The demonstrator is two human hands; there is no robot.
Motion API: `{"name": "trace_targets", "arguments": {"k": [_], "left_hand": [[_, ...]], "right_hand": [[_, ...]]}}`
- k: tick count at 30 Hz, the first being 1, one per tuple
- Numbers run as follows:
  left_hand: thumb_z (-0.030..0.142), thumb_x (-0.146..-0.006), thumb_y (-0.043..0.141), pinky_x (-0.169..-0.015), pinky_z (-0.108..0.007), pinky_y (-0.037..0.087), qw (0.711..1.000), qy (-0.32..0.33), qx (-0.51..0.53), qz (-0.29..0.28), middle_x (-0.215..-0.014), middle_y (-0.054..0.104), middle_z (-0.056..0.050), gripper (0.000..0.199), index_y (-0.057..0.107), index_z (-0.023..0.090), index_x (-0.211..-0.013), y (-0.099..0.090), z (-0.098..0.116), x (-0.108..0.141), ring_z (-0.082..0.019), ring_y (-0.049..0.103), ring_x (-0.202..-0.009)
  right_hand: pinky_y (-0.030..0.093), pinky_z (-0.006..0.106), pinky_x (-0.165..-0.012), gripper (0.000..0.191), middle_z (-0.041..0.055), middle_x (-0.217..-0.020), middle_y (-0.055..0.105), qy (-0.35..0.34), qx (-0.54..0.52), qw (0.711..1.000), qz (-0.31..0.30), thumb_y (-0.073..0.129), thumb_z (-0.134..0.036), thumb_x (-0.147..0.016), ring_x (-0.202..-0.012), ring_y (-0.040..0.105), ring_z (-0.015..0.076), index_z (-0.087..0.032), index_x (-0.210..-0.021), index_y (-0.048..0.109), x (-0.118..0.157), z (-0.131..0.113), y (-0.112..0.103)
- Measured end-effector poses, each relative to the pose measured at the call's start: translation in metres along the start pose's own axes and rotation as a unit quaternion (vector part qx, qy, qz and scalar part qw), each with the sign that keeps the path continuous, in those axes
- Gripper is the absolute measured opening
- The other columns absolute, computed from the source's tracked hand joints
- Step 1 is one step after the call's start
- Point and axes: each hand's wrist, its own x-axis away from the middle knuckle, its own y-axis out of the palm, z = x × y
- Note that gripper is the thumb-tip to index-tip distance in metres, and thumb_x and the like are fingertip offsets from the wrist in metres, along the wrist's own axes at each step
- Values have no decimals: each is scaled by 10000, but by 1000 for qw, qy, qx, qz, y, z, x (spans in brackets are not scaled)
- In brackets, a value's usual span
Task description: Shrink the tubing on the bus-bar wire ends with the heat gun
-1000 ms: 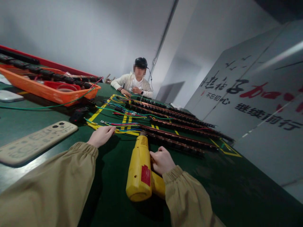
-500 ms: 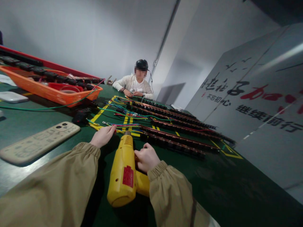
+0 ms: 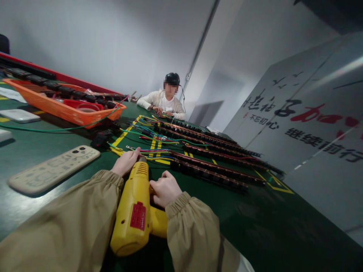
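Observation:
My right hand (image 3: 166, 190) is closed on the handle of a yellow heat gun (image 3: 129, 215), whose nozzle points away from me at the wires. The nozzle tip is close beside my left hand (image 3: 124, 163). Fingers together, my left hand grips coloured wires (image 3: 155, 151); the yellow wire ends (image 3: 115, 150) come out on its left side. From there the wires run right to the nearest long black strip with copper-coloured lines (image 3: 208, 173). My left fingertips are partly hidden behind the hand and the gun.
Several more long black strips (image 3: 221, 154) with wires lie beyond. A phone in a beige case (image 3: 53, 168) and an orange basket of black parts (image 3: 93, 120) are on the left. A small black block (image 3: 101, 138) sits by the wire ends. Opposite sits a person (image 3: 167, 100), hands on the table.
The heat gun and my right hand have shifted left, bringing the nozzle closer to my left hand. The view has turned slightly. My left hand keeps its grip at the wires.

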Motion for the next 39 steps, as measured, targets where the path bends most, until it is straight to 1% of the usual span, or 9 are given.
{"name": "trace_targets", "arguments": {"k": [9,11,14,17,22,28,31,35,39], "left_hand": [[578,-864,179,-750,-286,428,1000,9,-13,7,-869,688,-84,637,680,186,-840,-3,6,5,-238,609,-870],[566,-861,210,-725,-276,423,999,23,-29,7,-882,685,-77,595,670,189,-854,-2,6,6,-231,603,-860],[534,-848,290,-686,-256,408,997,54,-51,7,-895,678,-53,490,652,209,-894,-2,6,9,-213,594,-841],[509,-844,315,-640,-242,383,996,59,-65,7,-816,661,-28,429,635,225,-871,-2,9,11,-194,583,-776],[491,-845,315,-588,-236,347,996,56,-68,3,-726,619,-11,410,624,223,-827,-4,13,14,-176,557,-710],[499,-837,319,-600,-236,360,997,56,-58,-8,-688,613,-2,417,632,224,-814,-5,12,13,-168,547,-660],[499,-833,322,-600,-239,365,997,55,-61,-12,-694,623,-6,420,635,221,-800,-6,10,12,-172,552,-661],[495,-833,322,-605,-242,369,996,55,-62,-15,-702,630,-8,416,632,222,-786,-6,10,12,-175,558,-672],[495,-836,313,-575,-240,344,996,50,-67,-13,-700,621,-7,415,625,226,-783,-6,11,12,-172,552,-668]], "right_hand": [[361,342,-814,76,52,-702,683,2,0,1000,4,587,-234,-719,-664,588,184,-233,-791,610,3,4,3],[363,334,-814,68,48,-706,684,4,7,1000,5,582,-232,-722,-667,587,180,-232,-787,602,4,6,3],[365,327,-825,63,41,-720,687,6,16,1000,-11,563,-245,-733,-666,582,175,-226,-786,591,8,12,3],[359,327,-840,92,43,-733,684,16,17,999,-43,530,-254,-741,-671,577,170,-207,-798,584,15,21,3],[327,314,-851,114,53,-746,676,66,12,996,-62,495,-234,-740,-682,574,150,-180,-793,581,33,40,8],[315,298,-823,117,54,-720,673,108,20,993,-45,466,-212,-759,-657,564,148,-184,-772,579,57,59,13],[306,298,-816,106,48,-694,665,121,23,992,-38,464,-185,-753,-649,556,149,-189,-763,570,65,63,12],[298,303,-798,72,40,-668,651,130,25,991,-33,484,-182,-734,-635,541,149,-194,-741,555,69,66,14],[301,303,-805,91,51,-682,654,124,31,991,-49,484,-167,-716,-641,541,151,-186,-750,567,69,66,13]]}}
